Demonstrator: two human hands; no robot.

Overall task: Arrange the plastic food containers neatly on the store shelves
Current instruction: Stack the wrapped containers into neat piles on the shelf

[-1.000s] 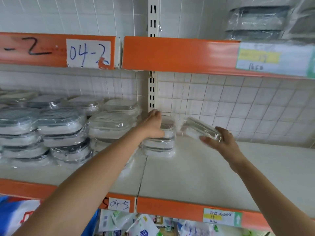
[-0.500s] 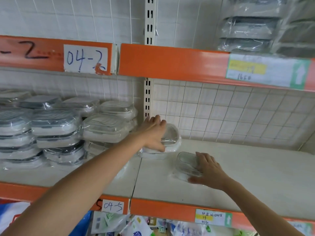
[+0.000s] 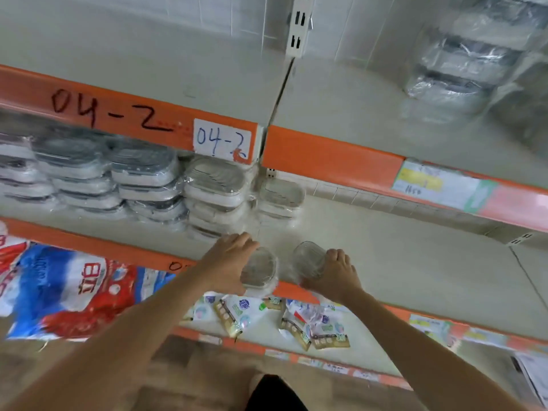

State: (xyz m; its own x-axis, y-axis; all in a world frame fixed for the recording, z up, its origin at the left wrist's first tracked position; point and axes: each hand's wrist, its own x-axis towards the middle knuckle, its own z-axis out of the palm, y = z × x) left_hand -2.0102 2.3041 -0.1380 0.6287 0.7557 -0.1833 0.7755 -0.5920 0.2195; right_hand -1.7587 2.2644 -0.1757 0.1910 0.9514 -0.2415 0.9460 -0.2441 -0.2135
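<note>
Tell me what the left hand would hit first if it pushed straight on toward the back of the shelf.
Probably the wrapped container stack at the shelf joint. The left hand, its grip on a clear container, points up-shelf toward it, with bare shelf between. Depth is unclear; the neighbouring stack might come first.

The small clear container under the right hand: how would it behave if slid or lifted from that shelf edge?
The container looks thin, clear and empty, so probably light. Its glossy wrap suggests it slides easily. It sits by the shelf's front edge, so a push from the right hand might tip it off.
</note>
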